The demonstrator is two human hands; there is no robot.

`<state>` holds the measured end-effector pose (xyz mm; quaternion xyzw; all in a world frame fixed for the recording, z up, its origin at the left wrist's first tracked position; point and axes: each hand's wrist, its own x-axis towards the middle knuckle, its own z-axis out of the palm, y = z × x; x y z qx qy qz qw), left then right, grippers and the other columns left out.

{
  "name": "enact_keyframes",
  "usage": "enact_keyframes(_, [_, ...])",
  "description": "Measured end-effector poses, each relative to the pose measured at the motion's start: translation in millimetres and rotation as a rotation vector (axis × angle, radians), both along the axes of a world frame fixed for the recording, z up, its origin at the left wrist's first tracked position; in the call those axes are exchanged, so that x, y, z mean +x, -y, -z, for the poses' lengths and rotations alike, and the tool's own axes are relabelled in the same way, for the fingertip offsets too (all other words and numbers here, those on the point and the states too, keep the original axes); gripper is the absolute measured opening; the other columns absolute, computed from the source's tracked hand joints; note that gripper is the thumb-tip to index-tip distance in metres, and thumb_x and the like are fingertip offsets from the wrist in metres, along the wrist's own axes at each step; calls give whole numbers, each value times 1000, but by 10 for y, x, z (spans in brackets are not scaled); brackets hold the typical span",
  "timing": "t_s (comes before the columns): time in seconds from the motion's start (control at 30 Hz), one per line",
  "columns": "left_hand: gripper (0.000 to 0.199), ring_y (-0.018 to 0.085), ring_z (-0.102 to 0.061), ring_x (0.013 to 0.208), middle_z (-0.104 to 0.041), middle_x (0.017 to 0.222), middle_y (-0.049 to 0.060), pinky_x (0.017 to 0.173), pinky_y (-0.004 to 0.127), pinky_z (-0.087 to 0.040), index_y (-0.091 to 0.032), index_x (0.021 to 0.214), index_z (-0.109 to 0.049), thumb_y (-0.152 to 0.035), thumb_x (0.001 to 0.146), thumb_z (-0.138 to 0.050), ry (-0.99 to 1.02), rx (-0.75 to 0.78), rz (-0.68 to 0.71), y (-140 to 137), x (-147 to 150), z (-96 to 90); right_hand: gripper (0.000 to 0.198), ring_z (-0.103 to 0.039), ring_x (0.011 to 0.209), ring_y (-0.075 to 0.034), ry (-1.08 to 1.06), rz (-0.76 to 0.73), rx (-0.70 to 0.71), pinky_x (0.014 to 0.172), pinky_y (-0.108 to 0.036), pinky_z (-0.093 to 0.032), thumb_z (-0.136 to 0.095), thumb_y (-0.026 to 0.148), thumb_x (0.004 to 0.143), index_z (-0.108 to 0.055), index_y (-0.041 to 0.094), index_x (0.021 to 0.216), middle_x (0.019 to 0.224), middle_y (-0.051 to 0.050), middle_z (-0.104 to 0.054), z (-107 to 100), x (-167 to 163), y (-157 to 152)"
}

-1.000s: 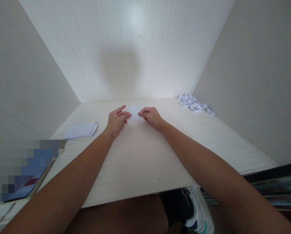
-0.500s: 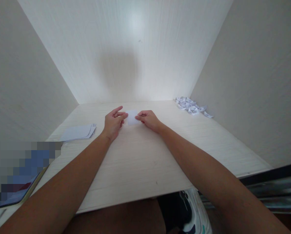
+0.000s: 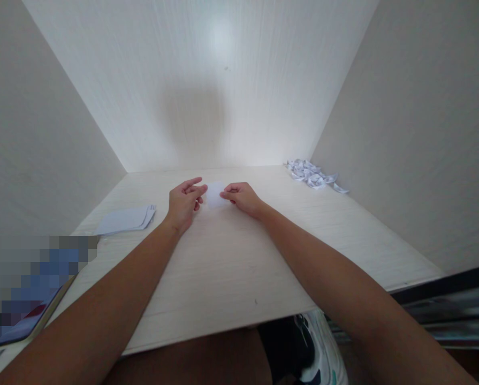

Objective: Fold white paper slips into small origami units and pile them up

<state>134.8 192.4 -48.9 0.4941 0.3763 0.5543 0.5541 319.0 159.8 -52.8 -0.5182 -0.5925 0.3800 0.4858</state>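
Note:
A small white piece of paper (image 3: 214,197) is held between my two hands over the back middle of the table. My right hand (image 3: 242,198) pinches its right edge, thumb in front and fingers curled behind. At the left edge, the thumb of my left hand (image 3: 184,203) presses against a finger at the paper's upper corner, while the index finger stretches out above. The fingertips behind the sheet are hidden.
A stack of white paper sheets (image 3: 122,219) lies on the table to the left. Several folded white paper pieces (image 3: 309,174) are heaped at the back right. A blurred-out device (image 3: 34,305) rests front left. Panels (image 3: 207,117) enclose the white table (image 3: 215,278).
The view has shifted slightly, so everything sits a little further left. Both hands stay at the paper with almost the same grip.

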Motion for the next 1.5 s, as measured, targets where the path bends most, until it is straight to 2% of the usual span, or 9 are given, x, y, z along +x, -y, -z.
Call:
enact_keyframes(0.13, [49,7,-49,50,-65,68,0,42,21,-27,-11,97,-75,-32,56,-89,-9,2,-37,-10,-7,8,23,-40,57,-11,-5,-4,-21,57,-26,-28,-73,38,70,-63,17,67,55,6,-50,-16,-7,13])
enact_keyframes(0.4, [65,4,-43,44,-71,79,2,41,21,-25,-11,119,-69,-28,59,-87,-29,16,-57,0,-23,-56,22,-40,56,-10,-47,-5,-44,56,-26,-28,-76,36,69,-65,17,67,55,6,-51,-14,-21,22])
enact_keyframes(0.57, [84,10,-60,60,-75,105,10,42,19,-31,-15,142,-54,-28,65,-86,-71,49,-41,69,11,-70,26,-38,52,-9,-130,58,-48,52,-26,-25,-76,41,71,-62,18,72,56,6,-49,1,0,-21])
enact_keyframes(0.8, [43,11,-54,57,-73,79,8,47,22,-37,-11,96,-75,-38,65,-86,-186,75,42,74,91,80,31,-44,55,-10,-211,81,-46,49,-23,-28,-75,46,72,-59,20,75,61,4,-52,12,27,-31])
enact_keyframes(0.93, [32,14,-56,63,-71,76,5,57,26,-44,-14,90,-76,-38,69,-81,-262,147,-6,37,59,67,27,-58,67,-12,-185,63,-7,56,-22,-40,-76,41,73,-66,18,82,74,-1,-66,42,35,-49])
enact_keyframes(1.07, [16,15,-53,69,-68,82,4,67,28,-45,-18,81,-79,-28,68,-82,-356,227,-56,27,2,-1,30,-66,78,-13,-113,74,78,65,-24,-49,-73,37,80,-71,19,104,96,-5,-76,73,59,-77])
enact_keyframes(1.27, [25,13,-54,71,-61,89,2,73,28,-53,-19,95,-78,-28,72,-83,-280,148,-113,40,-7,-39,14,-68,87,-20,130,175,342,74,-33,-54,-71,32,87,-76,18,90,95,-9,-77,58,25,-78])
enact_keyframes(1.37, [34,15,-61,66,-64,81,3,65,31,-57,-16,110,-70,-37,83,-75,-146,7,-37,66,28,-32,10,-65,106,-24,276,222,504,83,-38,-55,-69,26,91,-78,21,89,109,-10,-76,12,-21,-24])
enact_keyframes(1.5, [22,17,-71,76,-71,86,8,75,35,-63,-14,94,-66,-31,84,-76,42,-132,130,98,61,-39,13,-64,110,-25,463,166,653,100,-45,-51,-68,18,92,-79,23,88,115,-9,-76,-50,-67,52])
